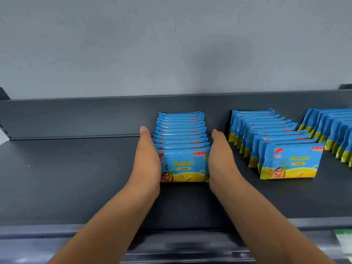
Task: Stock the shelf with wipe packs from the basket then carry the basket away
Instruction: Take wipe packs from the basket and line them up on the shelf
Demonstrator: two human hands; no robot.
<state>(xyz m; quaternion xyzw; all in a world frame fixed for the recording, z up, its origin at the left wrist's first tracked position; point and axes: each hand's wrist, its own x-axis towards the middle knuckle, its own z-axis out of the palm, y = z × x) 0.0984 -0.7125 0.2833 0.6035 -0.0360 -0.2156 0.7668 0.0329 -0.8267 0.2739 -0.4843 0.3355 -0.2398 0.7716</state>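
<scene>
Dark shelf (76, 178), row of wipe packs (182, 141) upright, left grip (146, 161) and right grip (222, 161) flat-fingered, pressing its sides

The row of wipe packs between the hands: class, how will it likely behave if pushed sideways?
The row of wipe packs probably squashes, its film pouches looking puffy. Standing on edge, packs may topple; the neighbouring row already leans. Glossy film likely slides on the smooth shelf.

Blue-and-yellow wipe packs (183, 164) with cartoon print; dark grey shelf (66, 178); pale grey wall (171, 44)
</scene>
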